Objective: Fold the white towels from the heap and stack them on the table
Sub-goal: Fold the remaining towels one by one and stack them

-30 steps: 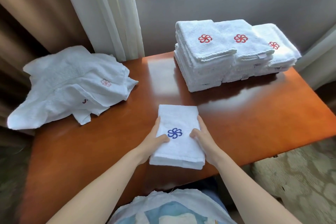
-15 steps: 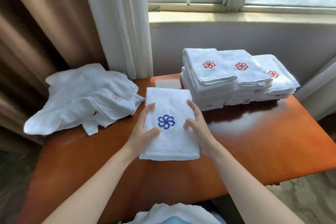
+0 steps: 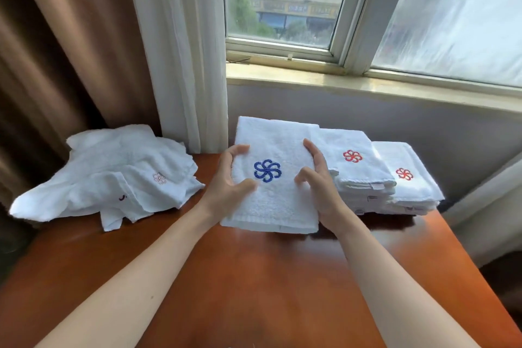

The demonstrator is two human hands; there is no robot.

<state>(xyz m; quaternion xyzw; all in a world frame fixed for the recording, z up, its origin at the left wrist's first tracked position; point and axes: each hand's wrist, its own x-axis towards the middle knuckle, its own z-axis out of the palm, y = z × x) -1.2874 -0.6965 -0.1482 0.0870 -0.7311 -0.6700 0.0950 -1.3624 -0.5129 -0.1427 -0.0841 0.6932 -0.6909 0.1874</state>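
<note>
While the left hand (image 3: 231, 178) and right hand (image 3: 320, 186) grip the folded towel (image 3: 271, 200) over the stacks (image 3: 364, 175), many are done; the heap (image 3: 113, 178) awaits folding.

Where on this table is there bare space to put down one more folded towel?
The widest bare patch is the front of the table, from the heap on the left to the right edge, in front of the stacks. A narrow bare strip lies between the heap and the towel with the blue flower. The back right is crowded with stacks.
</note>
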